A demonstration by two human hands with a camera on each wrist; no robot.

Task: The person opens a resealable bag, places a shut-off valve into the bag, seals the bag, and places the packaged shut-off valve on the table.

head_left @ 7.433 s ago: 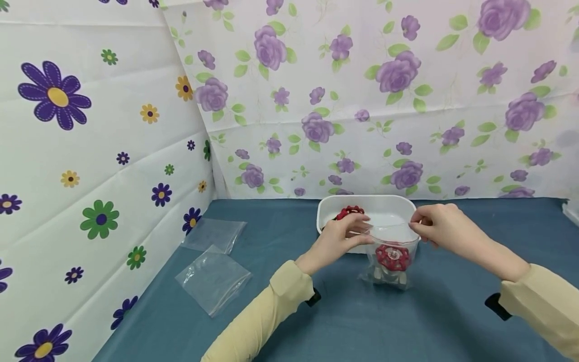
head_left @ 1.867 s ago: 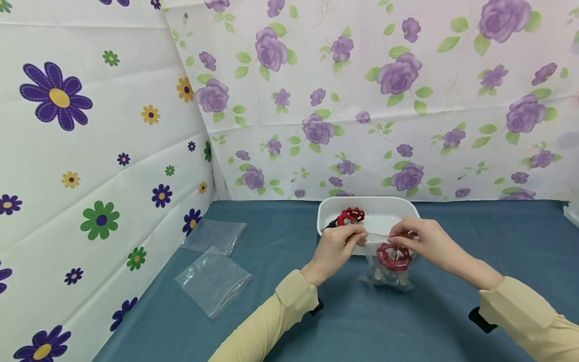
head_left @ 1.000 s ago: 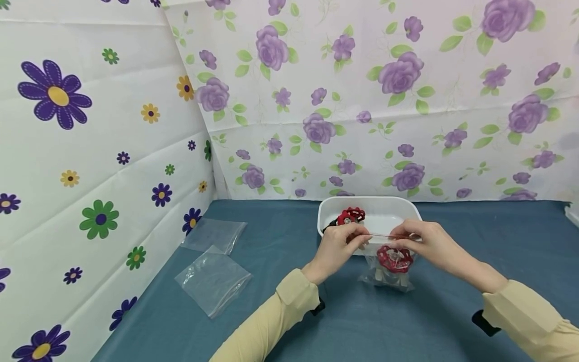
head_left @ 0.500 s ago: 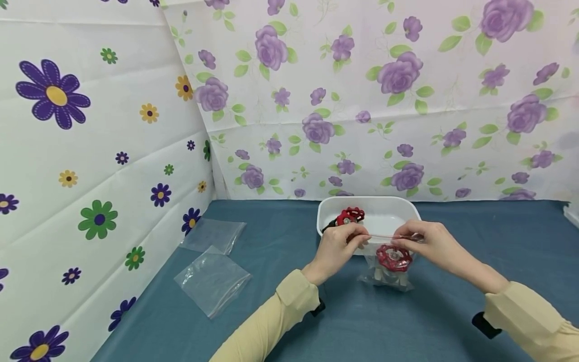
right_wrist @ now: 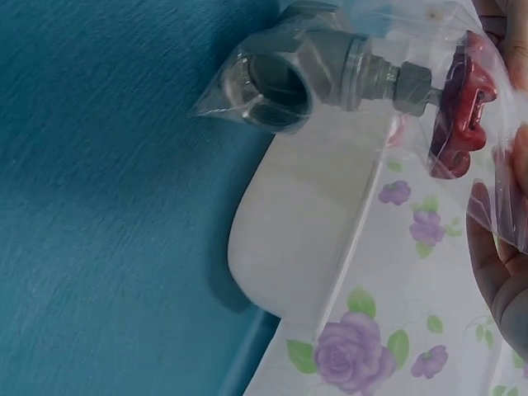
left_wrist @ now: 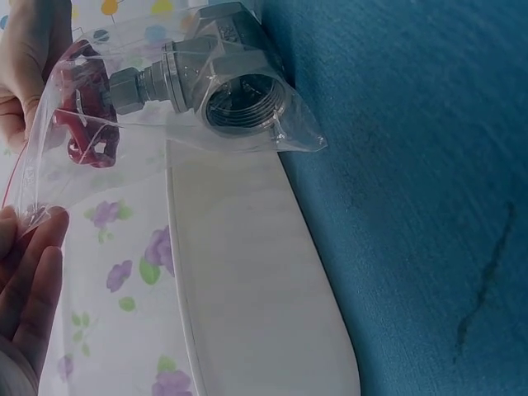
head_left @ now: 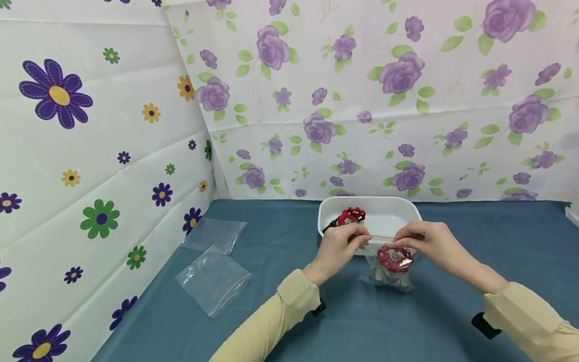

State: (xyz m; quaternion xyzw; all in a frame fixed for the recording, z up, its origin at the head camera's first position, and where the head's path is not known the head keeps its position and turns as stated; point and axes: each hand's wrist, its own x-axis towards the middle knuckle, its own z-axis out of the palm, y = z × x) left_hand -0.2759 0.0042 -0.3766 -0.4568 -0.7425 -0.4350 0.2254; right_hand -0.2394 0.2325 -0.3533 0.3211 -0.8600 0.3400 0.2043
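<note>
A clear zip bag with a red seal line stands on the blue cloth. Inside it is a gate valve with a grey threaded metal body and a red handwheel. My left hand pinches the left end of the bag's top edge between thumb and fingers. Farther right along that edge, my right hand pinches the seal too. Between the two hands the red line runs straight, its sides together. In the right wrist view the valve sits upright, its open threaded end toward the camera.
Behind the bag stands a white plastic tub, holding red-wheeled valves, partly hidden by my left hand. Two flat clear bags lie overlapping on the cloth at the left. Flowered sheets hang at the back and left.
Earlier the bag's mouth stood wide with the hands apart at its ends. The hands came together and pinched the edge; since then my right hand has slid slightly right along it.
</note>
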